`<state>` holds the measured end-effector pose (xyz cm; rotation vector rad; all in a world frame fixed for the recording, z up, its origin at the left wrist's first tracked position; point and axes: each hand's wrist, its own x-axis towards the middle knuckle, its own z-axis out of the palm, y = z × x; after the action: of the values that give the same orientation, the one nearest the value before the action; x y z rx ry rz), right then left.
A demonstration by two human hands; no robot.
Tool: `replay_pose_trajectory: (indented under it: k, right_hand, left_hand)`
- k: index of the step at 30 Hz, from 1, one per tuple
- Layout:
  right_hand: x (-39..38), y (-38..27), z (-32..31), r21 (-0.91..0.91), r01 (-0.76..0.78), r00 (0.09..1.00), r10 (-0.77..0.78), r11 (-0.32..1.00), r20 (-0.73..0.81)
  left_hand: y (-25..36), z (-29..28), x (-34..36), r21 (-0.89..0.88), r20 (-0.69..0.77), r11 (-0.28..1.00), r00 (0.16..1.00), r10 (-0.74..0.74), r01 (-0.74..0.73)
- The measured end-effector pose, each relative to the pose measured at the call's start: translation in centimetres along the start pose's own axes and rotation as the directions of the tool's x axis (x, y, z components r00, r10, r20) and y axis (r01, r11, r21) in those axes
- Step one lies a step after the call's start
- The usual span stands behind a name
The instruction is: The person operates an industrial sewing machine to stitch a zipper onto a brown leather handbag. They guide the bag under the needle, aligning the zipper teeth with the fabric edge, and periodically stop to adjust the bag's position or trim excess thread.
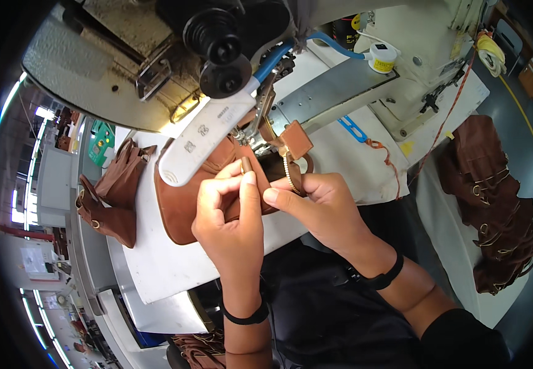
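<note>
A brown leather bag [177,203] lies under the needle area of a sewing machine [94,74]. My left hand [232,215] pinches a small brown leather tab [246,164] between thumb and fingers, just above the bag. My right hand [322,206] is closed on the bag's edge beside a gold-toothed zipper [287,169], thumb pointing left toward my left hand. A square brown leather piece [296,140] stands at the zipper's far end, close to the presser foot. The right fingertips are partly hidden behind the leather.
A white lamp [208,135] with a blue neck hangs over the bag. Finished-looking brown bags [116,190] stand at the left. More brown leather pieces with gold rings [488,209] are heaped at the right. A blue plastic tool [354,129] on an orange cord lies on the white tabletop [150,277].
</note>
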<state>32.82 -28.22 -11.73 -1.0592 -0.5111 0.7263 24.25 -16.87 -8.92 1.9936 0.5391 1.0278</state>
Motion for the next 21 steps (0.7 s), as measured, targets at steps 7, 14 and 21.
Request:
replay_pose_trajectory:
  k: [7, 14, 21]
  right_hand:
    - [0.9, 0.4, 0.0, 0.044, 0.018, 0.999, -0.017, 0.999, -0.034]
    - [1.6, -0.1, 0.2, 0.014, 0.051, 0.998, -0.051, 0.999, -0.036]
    - [3.0, -0.1, 0.2, 0.016, 0.069, 0.997, -0.069, 0.997, -0.041]
  left_hand:
    - [-0.8, 0.7, 0.4, -0.14, 0.003, 0.99, 1.0, -0.024, 0.024]
    - [-1.8, 1.1, 0.5, -0.128, -0.034, 0.992, 0.999, 0.012, -0.016]
    - [-1.9, 1.7, 1.4, -0.159, -0.015, 0.987, 1.0, -0.026, 0.023]
